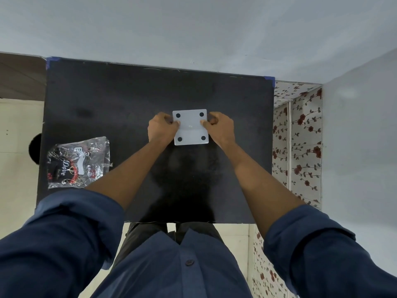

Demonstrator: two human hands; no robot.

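A flat white square object [190,127] with a black round pad near each corner lies in the middle of the black table [107,100]. My left hand [161,128] grips its left edge, thumb on top. My right hand [221,127] grips its right edge the same way, thumb pressed on the white face. Both forearms reach in from the near side. Whether the white object rests on the table or is lifted slightly cannot be told.
A crumpled clear plastic bag [78,162] with black, red and white print lies near the table's left edge. A pale wall stands behind the table. A floral-patterned cloth [298,143] hangs to the right of the table.
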